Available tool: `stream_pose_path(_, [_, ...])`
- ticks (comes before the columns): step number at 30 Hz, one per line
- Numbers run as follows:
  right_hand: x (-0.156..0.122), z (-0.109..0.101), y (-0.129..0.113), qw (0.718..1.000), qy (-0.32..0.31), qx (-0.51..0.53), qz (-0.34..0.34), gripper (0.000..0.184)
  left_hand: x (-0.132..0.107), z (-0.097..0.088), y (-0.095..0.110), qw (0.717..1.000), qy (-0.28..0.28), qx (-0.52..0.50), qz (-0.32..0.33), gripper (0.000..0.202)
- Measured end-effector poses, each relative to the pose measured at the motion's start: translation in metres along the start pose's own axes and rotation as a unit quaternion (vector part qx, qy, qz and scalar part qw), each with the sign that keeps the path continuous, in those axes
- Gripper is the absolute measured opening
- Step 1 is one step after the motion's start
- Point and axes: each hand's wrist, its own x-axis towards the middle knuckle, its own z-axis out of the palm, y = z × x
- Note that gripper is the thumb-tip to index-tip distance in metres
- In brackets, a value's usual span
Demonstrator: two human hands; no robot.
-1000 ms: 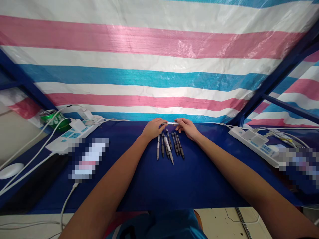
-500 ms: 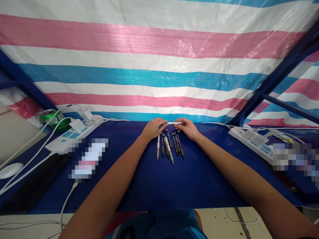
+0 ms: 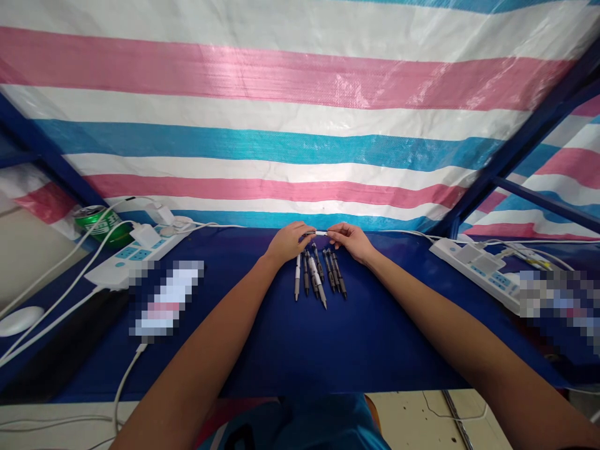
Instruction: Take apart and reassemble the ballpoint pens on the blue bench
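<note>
A white pen (image 3: pixel 321 233) lies crosswise between my two hands near the back of the blue table. My left hand (image 3: pixel 291 242) is closed on its left end, and my right hand (image 3: pixel 347 240) pinches its right end. The fingers hide both ends. Just in front of the hands several pens lie side by side, roughly pointing toward me: a white pen with a grey grip (image 3: pixel 297 278) at the left, another white and grey pen (image 3: pixel 319 287) lying over its neighbours, and dark pens (image 3: pixel 339 275) at the right.
At the left are a power strip (image 3: pixel 135 256) with chargers, a green can (image 3: pixel 100 225), a blurred phone (image 3: pixel 169 300) on a cable and a white mouse (image 3: pixel 21 320). Another power strip (image 3: pixel 478 272) stands at the right by blurred items. A striped tarp (image 3: pixel 290 144) hangs behind.
My right hand's fingers have shifted slightly on the pen, and less of its right end shows. My left hand and the pens on the table look unchanged.
</note>
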Motion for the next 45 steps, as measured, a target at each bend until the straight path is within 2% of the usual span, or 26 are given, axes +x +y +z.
stream_pose_path(9, [-0.0005, -0.0002, -0.003, 1.0, -0.002, -0.003, -0.017, 0.042, -0.0005, -0.0006, 0.0007, 1.0, -0.002, -0.004, -0.005, 0.026])
stream_pose_path(16, [0.0021, 0.0017, -0.001, 0.999, 0.0, 0.025, 0.024, 0.042, 0.0005, -0.0018, 0.0022, 1.0, -0.003, -0.002, -0.005, 0.028])
stream_pose_path(21, [0.0006, -0.0015, 0.0, 1.0, -0.019, -0.002, 0.002, 0.042, 0.0001, -0.0009, 0.0014, 1.0, -0.003, 0.0, -0.004, 0.027])
stream_pose_path(30, [-0.0001, -0.001, -0.0005, 0.999, -0.012, 0.011, -0.029, 0.042, -0.0007, -0.0023, 0.0024, 1.0, -0.006, -0.001, -0.008, 0.027])
stream_pose_path(40, [-0.0017, 0.0007, -0.0033, 1.0, -0.005, 0.018, -0.02, 0.045, -0.0014, 0.0034, -0.0029, 1.0, -0.001, 0.012, -0.002, 0.024])
stream_pose_path(45, [-0.0004, 0.0029, -0.0056, 1.0, 0.01, 0.012, 0.018, 0.049, -0.0004, 0.0015, -0.0016, 1.0, -0.003, 0.011, -0.005, 0.025])
